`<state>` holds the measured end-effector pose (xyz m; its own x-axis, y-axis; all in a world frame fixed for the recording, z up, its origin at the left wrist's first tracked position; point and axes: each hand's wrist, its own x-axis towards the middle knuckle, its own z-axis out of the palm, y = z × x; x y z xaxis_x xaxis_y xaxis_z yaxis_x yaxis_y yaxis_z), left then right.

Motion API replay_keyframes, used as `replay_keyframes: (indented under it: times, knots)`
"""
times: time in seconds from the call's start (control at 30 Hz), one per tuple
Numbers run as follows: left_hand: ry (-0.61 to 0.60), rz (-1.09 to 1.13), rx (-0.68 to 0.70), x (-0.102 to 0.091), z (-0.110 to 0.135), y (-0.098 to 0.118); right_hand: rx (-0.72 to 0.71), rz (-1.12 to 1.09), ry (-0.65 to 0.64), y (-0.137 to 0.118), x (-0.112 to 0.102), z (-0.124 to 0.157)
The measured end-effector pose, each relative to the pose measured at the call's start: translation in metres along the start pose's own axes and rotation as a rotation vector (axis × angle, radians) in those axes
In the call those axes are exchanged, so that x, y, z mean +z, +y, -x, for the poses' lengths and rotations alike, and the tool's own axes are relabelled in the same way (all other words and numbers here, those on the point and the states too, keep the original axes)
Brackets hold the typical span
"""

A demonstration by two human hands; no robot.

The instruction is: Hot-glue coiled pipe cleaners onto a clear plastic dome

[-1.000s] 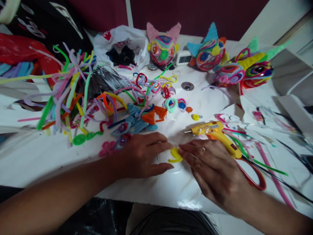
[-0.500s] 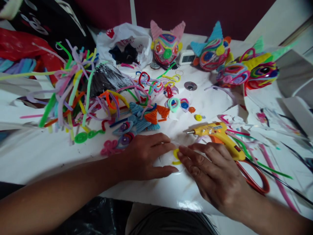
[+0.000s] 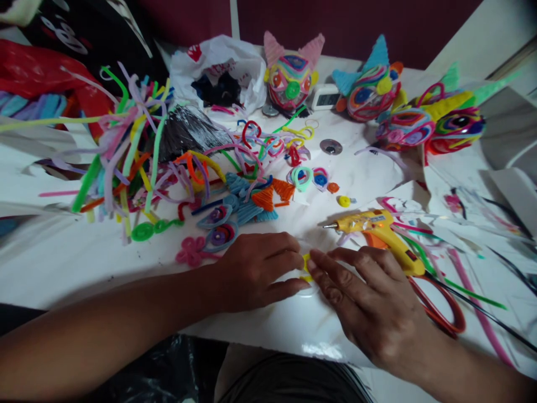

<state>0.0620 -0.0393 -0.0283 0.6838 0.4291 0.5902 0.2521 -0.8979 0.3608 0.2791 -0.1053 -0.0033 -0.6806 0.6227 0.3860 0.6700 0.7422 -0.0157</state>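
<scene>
Tabletop (image 3: 260,330), white and glossy, stretches beneath a spread of craft materials as a person's forearms reach in from the near side. A bundle of multicolored fuzzy stems (image 3: 109,179) sprawls at left, beside a dark bristled clump (image 3: 184,134). Near the middle, the left hand (image 3: 255,274) rests palm down, thumb and fingers parted; whether they grip anything cannot be told. The right hand (image 3: 373,302) faces it, fingertips drawn together. On the far side, an open white plastic bag (image 3: 247,61) slumps next to a pink-eared figure (image 3: 289,84) with a green nose, and more brightly wound figures (image 3: 369,95) stand at far right. A yellow glue gun (image 3: 380,226) lies just beyond the right hand, nozzle pointing left, with an orange-red loop handle (image 3: 457,316) to its near side. Between the two hands, a yellow fuzzy piece (image 3: 306,263) lies mostly hidden, the right fingertips at its edge; a pinch cannot be told from a press.
</scene>
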Motion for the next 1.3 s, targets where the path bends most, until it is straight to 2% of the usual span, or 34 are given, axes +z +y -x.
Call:
replay_keyframes:
  times: [0.27, 0.5, 0.63, 0.93, 1.2, 1.3]
  knots:
    - [-0.014, -0.065, 0.092, -0.0021, -0.0009, 0.0005, -0.023, 0.007, -0.009, -0.0008, -0.0006, 0.0005]
    - [-0.084, 0.015, 0.078, -0.0013, -0.0005, -0.0025, 0.024, -0.006, -0.02, 0.0003, 0.003, 0.0018]
    - [-0.137, 0.04, 0.008, -0.0011, -0.0008, -0.0027, 0.032, -0.016, -0.014, 0.0011, 0.0042, 0.0023]
    - [-0.242, 0.244, -0.233, -0.0027, -0.0024, -0.0014, 0.026, 0.035, -0.044, 0.0021, 0.0017, 0.006]
    - [-0.195, 0.39, -0.393, -0.0022, -0.0053, -0.0037, -0.007, 0.058, -0.035, 0.0017, 0.0026, 0.0015]
    - [-0.172, 0.416, -0.402, -0.0018, -0.0057, -0.0049, -0.007, 0.059, -0.02, 0.0018, 0.0028, 0.0008]
